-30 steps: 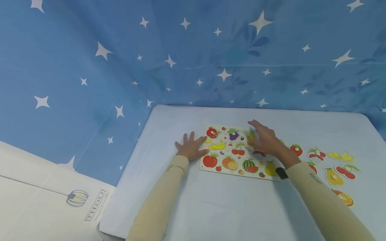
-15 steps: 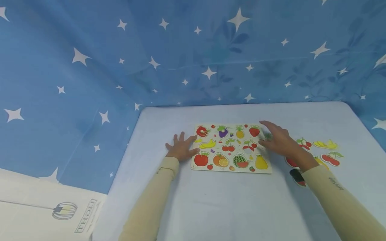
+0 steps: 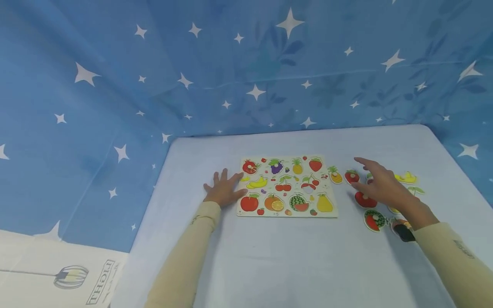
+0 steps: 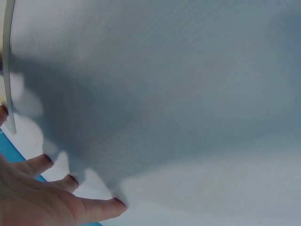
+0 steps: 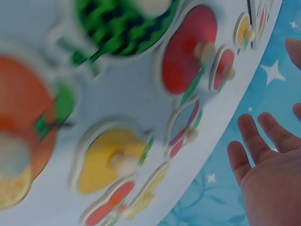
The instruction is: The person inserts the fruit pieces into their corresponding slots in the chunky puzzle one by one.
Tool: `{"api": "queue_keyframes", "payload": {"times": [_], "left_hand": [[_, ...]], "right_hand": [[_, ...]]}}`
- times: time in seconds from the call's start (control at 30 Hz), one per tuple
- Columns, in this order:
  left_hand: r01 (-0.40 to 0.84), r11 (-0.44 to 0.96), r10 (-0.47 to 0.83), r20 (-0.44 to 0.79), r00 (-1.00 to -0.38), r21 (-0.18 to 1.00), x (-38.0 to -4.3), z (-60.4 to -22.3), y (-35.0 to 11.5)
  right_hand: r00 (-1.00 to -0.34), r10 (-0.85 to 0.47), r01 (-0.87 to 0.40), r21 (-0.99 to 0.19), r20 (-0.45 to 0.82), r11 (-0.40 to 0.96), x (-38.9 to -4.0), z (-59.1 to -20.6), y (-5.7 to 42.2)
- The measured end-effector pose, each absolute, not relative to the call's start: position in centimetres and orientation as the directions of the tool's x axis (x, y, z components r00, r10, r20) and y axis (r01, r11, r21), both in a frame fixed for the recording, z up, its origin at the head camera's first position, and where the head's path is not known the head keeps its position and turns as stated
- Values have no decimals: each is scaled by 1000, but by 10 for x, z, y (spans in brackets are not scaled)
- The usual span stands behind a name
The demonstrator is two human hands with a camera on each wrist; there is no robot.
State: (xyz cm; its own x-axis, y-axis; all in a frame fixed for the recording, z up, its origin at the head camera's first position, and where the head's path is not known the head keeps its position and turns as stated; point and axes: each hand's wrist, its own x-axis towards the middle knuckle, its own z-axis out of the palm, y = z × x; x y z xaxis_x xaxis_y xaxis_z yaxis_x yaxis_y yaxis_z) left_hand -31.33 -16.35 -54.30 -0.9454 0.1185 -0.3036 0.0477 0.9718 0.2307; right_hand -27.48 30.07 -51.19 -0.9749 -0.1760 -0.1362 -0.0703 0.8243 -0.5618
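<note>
A fruit puzzle board [image 3: 268, 209] lies on the table. My left hand [image 3: 224, 189] has its fingers spread at the board's left side, thumb and a finger over its edge. In the left wrist view, fingertips [image 4: 117, 207] touch the white cloth. To the right of the board, my right hand [image 3: 383, 186] hovers over loose knobbed fruit pieces, fingers extended and holding nothing. Among them are a pineapple [image 3: 335, 175], a strawberry [image 3: 351, 176], an apple [image 3: 363, 200] and a watermelon [image 3: 373, 220]. The right wrist view shows a pear [image 5: 110, 162] and an orange [image 5: 23, 108]; my hand partly hides others in the head view.
Banana [image 3: 406, 177] and cherry [image 3: 416, 190] pieces lie beyond the right hand. The table [image 3: 269, 261] wears a white cloth. A blue star-patterned curtain [image 3: 215, 51] rises behind it, and a cream printed cloth [image 3: 31, 273] hangs at the left.
My right hand has moved right, from over the board to above the loose pieces. The left hand stays at the board's left edge. The head view has swung to the right.
</note>
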Motion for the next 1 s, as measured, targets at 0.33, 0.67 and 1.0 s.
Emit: {"api": "queue_keyframes", "payload": {"times": [0.33,0.67,1.0], "left_hand": [[48,969,122,-300,-946,242,-310,-543,-167],[59,969,131,-296,-946,241,-312,-539,-166],[33,966,112,-301,-947,257,-313,-543,-164]], "right_hand": [[-982,-135,-38,-559,-133,828,-259,-512,318],[-979,-192,-114,-587,-72,801,-271,-514,309],[-969,-240,-151,-615,-63,774,-297,-528,277]]}}
